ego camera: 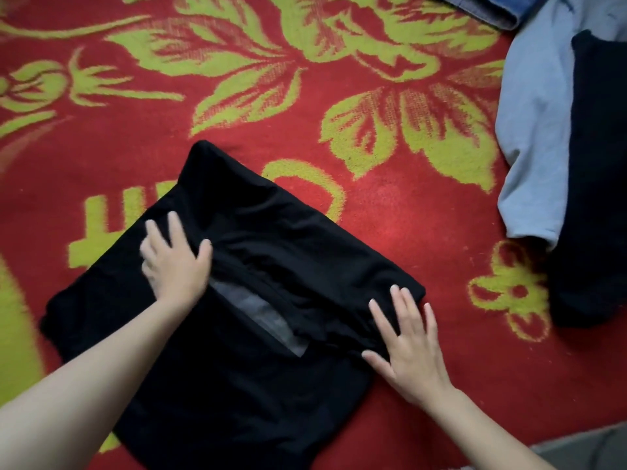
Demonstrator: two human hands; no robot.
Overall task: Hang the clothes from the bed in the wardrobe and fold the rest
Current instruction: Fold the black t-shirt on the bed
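**Operator:** While both palms lie flat on the black garment (237, 385), I read this as the pressing stage of a fold. The garment sits on the red-and-green blanket (407, 215), toward its near edge and left of centre, with one flap laid over the body.

**Observer:** State of the hands?

**Operator:** Left hand (176, 262): fingers straight and apart, pressing the flap's far-left end, with the fingertips blurred. Right hand (407, 351): fingers spread, flat on the flap's right end. Neither grips cloth.

**Observer:** And the grey strip (261, 317) between them?

**Operator:** A paler patch showing beside the flap's edge. I cannot tell whether it is a print or a lining.

**Observer:** How is the step done well?

**Operator:** I would sweep outward from the crease toward the open edges, so the wrinkles along the fold leave rather than bunch. One palm should anchor while the other smooths, since soft cloth probably creeps on a napped blanket. I would square the flap's edge with the body before the next fold.

**Observer:** Remaining work?

**Operator:** The pale blue garment (536, 130), the dark garment (597, 198) lying on it, and the denim (481, 8) wait toward the far right corner.
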